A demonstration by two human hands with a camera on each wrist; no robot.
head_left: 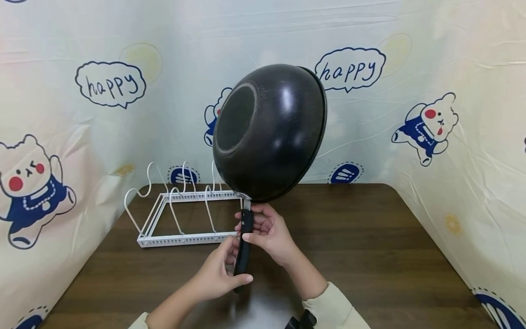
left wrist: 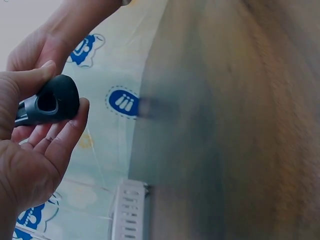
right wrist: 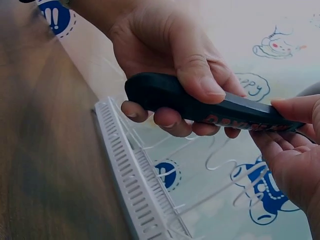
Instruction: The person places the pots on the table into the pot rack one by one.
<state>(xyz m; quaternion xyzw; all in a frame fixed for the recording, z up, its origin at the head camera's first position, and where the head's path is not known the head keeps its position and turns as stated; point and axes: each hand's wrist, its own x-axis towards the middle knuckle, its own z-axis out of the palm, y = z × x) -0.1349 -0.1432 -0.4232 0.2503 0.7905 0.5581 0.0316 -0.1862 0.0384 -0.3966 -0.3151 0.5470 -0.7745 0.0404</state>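
A black wok is held up above the table, its rounded underside facing the head camera and its black handle pointing down. My left hand holds the lower end of the handle, thumb on one side and fingers behind. Higher up, close to the bowl, my right hand grips the handle between thumb and fingers. The left wrist view shows the handle's end with its hanging hole. Red lettering runs along the handle in the right wrist view. The wok's inside is hidden.
On the left of the brown wooden table stands a white rack with several curved wire dividers, partly behind the wok and handle. A printed curtain with bears hangs behind and at both sides.
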